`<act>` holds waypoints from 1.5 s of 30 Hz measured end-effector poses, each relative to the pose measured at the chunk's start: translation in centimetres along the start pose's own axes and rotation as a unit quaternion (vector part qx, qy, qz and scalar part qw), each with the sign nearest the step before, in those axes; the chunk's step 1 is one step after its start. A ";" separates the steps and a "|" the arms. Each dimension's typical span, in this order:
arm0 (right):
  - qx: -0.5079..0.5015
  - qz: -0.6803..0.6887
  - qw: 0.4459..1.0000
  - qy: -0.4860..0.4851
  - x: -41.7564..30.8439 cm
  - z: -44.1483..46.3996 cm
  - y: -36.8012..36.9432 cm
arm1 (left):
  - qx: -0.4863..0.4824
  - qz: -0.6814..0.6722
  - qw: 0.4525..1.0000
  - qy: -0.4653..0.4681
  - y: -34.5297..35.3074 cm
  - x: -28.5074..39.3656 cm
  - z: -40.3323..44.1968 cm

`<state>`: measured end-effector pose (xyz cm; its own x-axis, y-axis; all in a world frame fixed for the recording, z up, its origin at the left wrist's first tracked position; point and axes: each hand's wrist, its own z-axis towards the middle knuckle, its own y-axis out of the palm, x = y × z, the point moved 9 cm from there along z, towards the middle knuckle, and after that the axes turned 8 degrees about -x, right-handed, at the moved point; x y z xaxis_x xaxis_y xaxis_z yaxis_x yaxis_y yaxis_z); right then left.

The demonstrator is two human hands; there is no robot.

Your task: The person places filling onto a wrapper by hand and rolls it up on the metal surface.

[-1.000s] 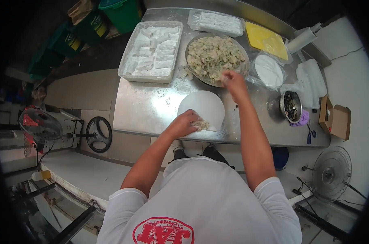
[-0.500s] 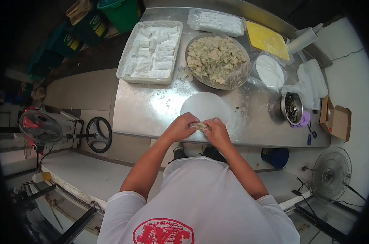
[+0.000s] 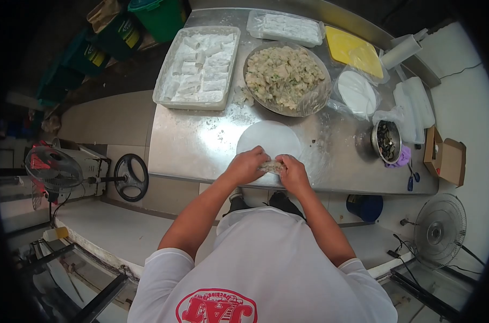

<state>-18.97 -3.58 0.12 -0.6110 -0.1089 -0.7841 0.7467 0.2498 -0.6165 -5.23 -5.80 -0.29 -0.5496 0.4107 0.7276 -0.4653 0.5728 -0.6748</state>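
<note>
Pinching the filling (image 3: 272, 166) at the steel table's (image 3: 201, 145) front edge, your left (image 3: 251, 164) and right fingers (image 3: 290, 171) are curled.

– What colours do you see in the upper middle?
– The mixture (image 3: 285, 75) is beige, flecked with green. The pieces (image 3: 201, 70) to its left are powdery white.
– And the middle?
– A plain whitish disc (image 3: 268, 135) on the silvery-grey surface (image 3: 193, 153), which is patched with white speckles. The roll (image 3: 271, 166) just below is greyish beige.
– Anything brighter?
– A yellow sheet (image 3: 345, 47), upper right; a purple cloth (image 3: 399, 157), right; green bins (image 3: 159, 21), upper left; a dark blue bucket (image 3: 364, 209), lower right.
– The shirt (image 3: 287, 258) at the bottom?
– White, with a red oval logo (image 3: 216, 308) and lettering.
</note>
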 end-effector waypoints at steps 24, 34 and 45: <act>-0.063 0.039 0.997 -0.019 -0.8 -1.1 0.0 | 0.084 -0.174 0.980 -0.048 -0.9 -2.1 -3.8; 0.237 -0.063 0.963 -0.112 -5.2 6.7 -11.1 | 0.198 0.029 0.952 -0.231 -1.7 -4.1 -6.7; 0.100 -0.026 0.995 -0.010 -0.3 -0.4 -6.5 | 0.197 -0.282 0.928 -0.145 -0.3 -1.1 -4.4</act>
<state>-23.75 -4.82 4.35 -0.6468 -0.1354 -0.7506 0.7526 0.0461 -0.6569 -1.49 -3.28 -0.35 -0.2790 -0.1166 0.9532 -0.9217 0.3112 -0.2318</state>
